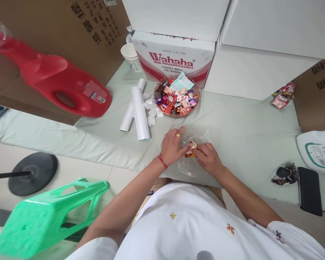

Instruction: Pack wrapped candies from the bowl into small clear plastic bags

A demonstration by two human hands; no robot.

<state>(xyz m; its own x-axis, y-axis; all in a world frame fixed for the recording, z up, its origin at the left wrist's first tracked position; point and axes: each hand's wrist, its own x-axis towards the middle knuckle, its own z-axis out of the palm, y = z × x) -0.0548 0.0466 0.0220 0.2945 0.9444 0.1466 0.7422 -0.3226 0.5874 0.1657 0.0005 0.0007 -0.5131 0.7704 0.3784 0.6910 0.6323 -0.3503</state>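
Note:
A small red and cream wrapped candy [190,149] is between my two hands, just above a crumpled clear plastic bag [188,168]. My left hand [172,147], with a ring and a red cord at the wrist, has its thumb on the candy's left side. Its lower fingers are partly hidden. From the other side, my right hand [209,159] pinches the candy's right edge with bent fingers. A bit of yellow shows beneath the wrapper. Beyond my hands stands a clear gold-rimmed bowl [177,115] heaped with assorted wrapped sweets [176,99].
White paper rolls [140,113] lie left of the bowl, near crumpled clear plastic [151,112]. A Wahaba-style printed carton [173,59] stands behind. A red jug [62,81] is left; a black phone [310,191] and white bottle [319,150] are right. A green stool [51,216] is below left.

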